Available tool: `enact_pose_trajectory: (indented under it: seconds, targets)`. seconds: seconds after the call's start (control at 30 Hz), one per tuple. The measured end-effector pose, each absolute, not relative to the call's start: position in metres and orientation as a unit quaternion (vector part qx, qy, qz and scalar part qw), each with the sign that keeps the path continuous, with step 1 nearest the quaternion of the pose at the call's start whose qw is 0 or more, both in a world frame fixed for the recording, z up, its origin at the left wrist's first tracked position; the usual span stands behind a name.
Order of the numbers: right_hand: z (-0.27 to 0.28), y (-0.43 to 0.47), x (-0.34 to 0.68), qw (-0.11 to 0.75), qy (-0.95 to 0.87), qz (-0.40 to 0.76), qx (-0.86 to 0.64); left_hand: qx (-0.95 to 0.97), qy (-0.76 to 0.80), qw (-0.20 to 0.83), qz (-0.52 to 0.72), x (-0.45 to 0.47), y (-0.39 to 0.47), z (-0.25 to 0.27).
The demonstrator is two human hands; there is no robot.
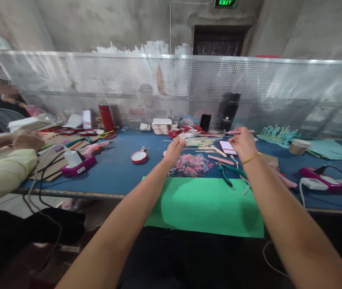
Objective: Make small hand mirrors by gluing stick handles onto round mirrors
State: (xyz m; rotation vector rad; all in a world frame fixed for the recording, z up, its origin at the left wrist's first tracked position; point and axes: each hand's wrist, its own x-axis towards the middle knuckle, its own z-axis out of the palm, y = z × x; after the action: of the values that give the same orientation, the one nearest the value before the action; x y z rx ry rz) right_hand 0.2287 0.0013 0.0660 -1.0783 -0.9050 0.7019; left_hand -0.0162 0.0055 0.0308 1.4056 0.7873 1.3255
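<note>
My right hand (243, 143), with a gold bangle at the wrist, is closed around a slim pink pen-like tool (231, 132) that lies nearly level. Over the back of the pile of small colourful loops (191, 165), my left hand (175, 149) is raised with its fingers drawn together; what they hold, if anything, is too small to make out. Several pale wooden sticks (202, 143) lie between my hands. A phone with a lit screen (227, 147) rests beside my right hand. Green-handled pliers (225, 176) lie at the back edge of a green sheet (201, 204).
A red-rimmed round tin (139, 157) stands to the left. Purple power strips (79, 165) with cables flank the workspace. Toward the back are a red bottle (106, 117), a black flask (231, 110) and a perforated metal screen (122, 80). A co-worker's sleeve (11, 170) reaches in at left.
</note>
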Motion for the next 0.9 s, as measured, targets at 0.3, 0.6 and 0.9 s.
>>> enact_pose_trajectory:
  seconds: [0.3,0.6,0.9]
  targets:
    - [0.044,-0.037,0.159,0.607,-0.605,0.337,-0.39,0.619,0.242,0.579,0.473,-0.013,0.0,0.024]
    - [0.032,-0.029,0.173,0.616,-0.605,0.254,-0.436,0.61,0.251,0.607,0.443,-0.01,0.0,0.02]
    - [0.015,0.003,0.226,0.401,-0.651,0.065,-0.641,0.569,0.322,0.563,0.506,-0.014,0.01,0.022]
